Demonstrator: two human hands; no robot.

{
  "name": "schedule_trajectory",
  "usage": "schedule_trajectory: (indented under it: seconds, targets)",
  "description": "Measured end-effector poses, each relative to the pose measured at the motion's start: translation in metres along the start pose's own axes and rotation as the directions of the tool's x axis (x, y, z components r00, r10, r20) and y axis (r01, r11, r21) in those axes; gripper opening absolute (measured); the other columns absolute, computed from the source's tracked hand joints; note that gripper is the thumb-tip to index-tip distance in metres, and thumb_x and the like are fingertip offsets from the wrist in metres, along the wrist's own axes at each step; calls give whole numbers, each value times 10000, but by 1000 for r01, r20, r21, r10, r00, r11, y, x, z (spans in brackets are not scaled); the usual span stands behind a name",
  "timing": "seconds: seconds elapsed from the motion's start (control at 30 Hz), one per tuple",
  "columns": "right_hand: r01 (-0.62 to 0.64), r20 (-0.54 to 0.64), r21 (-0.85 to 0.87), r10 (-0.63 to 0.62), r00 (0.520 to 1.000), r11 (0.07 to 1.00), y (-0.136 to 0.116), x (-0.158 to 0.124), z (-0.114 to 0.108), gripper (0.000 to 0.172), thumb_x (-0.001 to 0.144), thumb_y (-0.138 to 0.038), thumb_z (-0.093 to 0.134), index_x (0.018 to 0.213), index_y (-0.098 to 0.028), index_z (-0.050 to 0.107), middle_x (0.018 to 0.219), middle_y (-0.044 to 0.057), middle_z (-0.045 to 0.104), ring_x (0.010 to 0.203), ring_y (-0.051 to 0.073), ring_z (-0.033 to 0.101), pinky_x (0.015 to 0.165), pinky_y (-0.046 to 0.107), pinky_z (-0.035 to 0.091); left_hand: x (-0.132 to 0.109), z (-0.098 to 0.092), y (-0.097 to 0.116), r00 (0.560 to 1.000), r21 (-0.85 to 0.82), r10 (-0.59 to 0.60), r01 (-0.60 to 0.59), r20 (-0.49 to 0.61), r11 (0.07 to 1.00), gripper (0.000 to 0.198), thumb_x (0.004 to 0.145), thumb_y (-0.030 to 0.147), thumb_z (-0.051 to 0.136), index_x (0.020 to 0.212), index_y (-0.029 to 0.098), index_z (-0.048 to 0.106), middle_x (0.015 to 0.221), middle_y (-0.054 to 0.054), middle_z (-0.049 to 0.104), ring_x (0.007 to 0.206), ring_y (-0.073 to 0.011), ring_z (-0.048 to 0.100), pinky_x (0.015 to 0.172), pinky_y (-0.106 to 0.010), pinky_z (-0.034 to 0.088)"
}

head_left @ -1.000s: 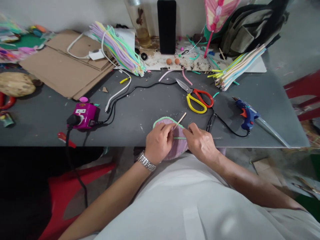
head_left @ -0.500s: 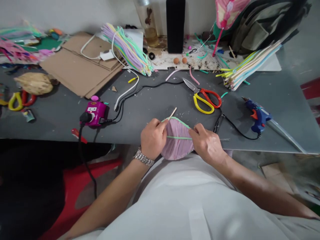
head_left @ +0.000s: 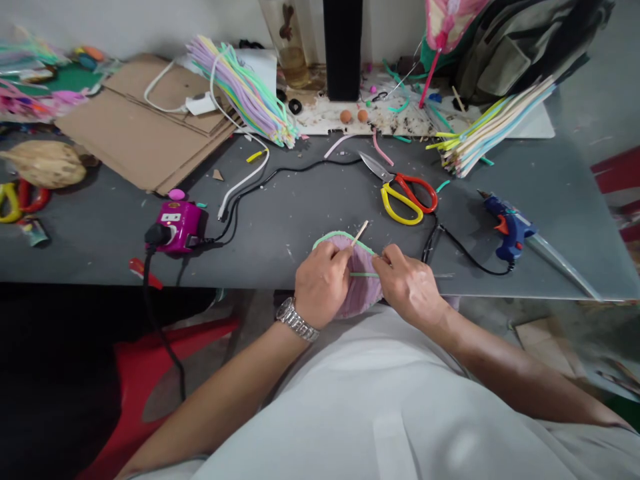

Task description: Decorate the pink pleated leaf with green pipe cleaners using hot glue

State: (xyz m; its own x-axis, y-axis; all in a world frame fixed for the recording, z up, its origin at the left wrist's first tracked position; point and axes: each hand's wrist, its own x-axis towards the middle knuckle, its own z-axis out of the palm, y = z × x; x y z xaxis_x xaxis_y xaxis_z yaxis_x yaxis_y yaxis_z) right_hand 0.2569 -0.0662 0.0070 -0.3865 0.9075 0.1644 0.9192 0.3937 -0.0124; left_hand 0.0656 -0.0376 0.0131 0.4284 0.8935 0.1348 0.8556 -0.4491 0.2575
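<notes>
A lilac leaf-shaped craft piece (head_left: 361, 293) with a green pipe-cleaner rim lies at the near edge of the grey table (head_left: 300, 220). My left hand (head_left: 321, 285), with a metal watch on the wrist, is closed on the piece and pinches a thin wooden stick (head_left: 359, 233) that slants up to the right. My right hand (head_left: 407, 285) is closed on the piece's right edge, pinching the green strand that runs across it. Both hands hide much of the piece.
Red-and-yellow scissors (head_left: 406, 193) and a blue glue gun (head_left: 507, 223) with a black cord lie to the right. A purple plug adapter (head_left: 176, 224) is at the left. Pipe-cleaner bundles (head_left: 245, 90), cardboard (head_left: 145, 133), a backpack (head_left: 515, 47) fill the back.
My hands have drawn together again over the craft piece, covering more of it. The stick now slants right of my left hand. The view shifted slightly.
</notes>
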Motion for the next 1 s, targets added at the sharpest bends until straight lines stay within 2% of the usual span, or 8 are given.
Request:
schedule_trajectory:
  seconds: [0.17,0.37,0.43,0.53,0.63,0.73,0.83,1.0]
  targets:
    - [-2,-33,-10,2,999,1000,0,0,2,263,975,-85,447,843,-179,654,877,40,618,565,114,391,550,283,231,1,0,-1,999,5,46,-46,26,999,326,976,138,494,1211,165,720,911,-88,663,882,-239,642,752,-345,538]
    - [-3,17,-4,3,1000,1000,0,0,-1,272,978,-89,440,842,-174,660,888,47,614,570,110,393,556,282,241,2,3,-1,999,-124,36,-37,-9,992,299,965,134,514,1171,185,724,922,-84,694,892,-225,668,788,-350,561]
    - [-8,41,3,8,999,1000,0,0,-2,259,973,-93,451,852,-175,665,898,50,619,572,114,391,554,285,239,2,0,-5,999,-213,13,-21,-42,977,283,957,126,526,1152,185,722,975,-82,718,918,-207,682,836,-341,563]
    - [-10,51,18,9,999,1000,0,0,-3,250,969,-97,460,859,-176,670,907,53,624,571,117,380,549,288,232,4,-6,-17,992,-306,-75,41,-100,951,283,928,112,548,1139,184,722,957,-66,727,855,-181,683,817,-320,561]
    - [-18,64,38,16,998,999,0,1,-3,258,953,-74,453,850,-169,670,908,55,620,563,112,356,547,291,219,4,-12,-36,967,-347,-195,128,-165,929,267,909,150,586,1137,176,723,884,-45,723,769,-163,664,772,-308,554]
    - [-22,62,47,19,998,999,1,1,-2,254,932,-55,454,850,-162,669,903,55,614,564,108,341,552,292,217,3,-16,-49,945,-410,-278,189,-170,892,260,902,183,611,1138,177,719,872,-30,741,745,-147,666,768,-295,553]
    - [-16,44,34,14,999,999,2,0,-1,251,927,-52,456,848,-162,667,897,53,614,567,110,343,556,289,224,3,-15,-50,941,-438,-301,208,-156,875,245,894,173,620,1121,181,712,860,-20,752,729,-137,669,764,-284,552]
    - [3,28,18,-4,1000,1000,1,0,-2,248,927,-52,465,855,-167,671,900,52,621,575,114,367,560,286,240,7,-10,-40,951,-388,-271,195,-150,901,246,884,144,629,1116,178,701,876,-31,750,756,-150,680,784,-294,552]
